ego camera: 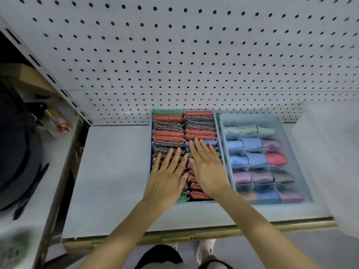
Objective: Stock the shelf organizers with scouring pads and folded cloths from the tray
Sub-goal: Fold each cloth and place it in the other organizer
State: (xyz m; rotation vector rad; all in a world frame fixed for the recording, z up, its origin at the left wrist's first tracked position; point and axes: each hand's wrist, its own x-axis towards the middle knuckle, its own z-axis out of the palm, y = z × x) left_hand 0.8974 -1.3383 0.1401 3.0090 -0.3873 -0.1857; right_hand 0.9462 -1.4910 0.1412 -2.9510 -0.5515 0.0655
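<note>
Pressing flat on the scouring pads — left hand and right hand, fingers straight, gripping nothing.

Red, grey, green, blue glittery scouring pads, pastel blue, purple, pink folded cloths, white dotted pegboard

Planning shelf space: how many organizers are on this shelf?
2. The pad organizer lies under the left hand and right hand; the cloth organizer sits just right of it. None seems hidden.
</note>
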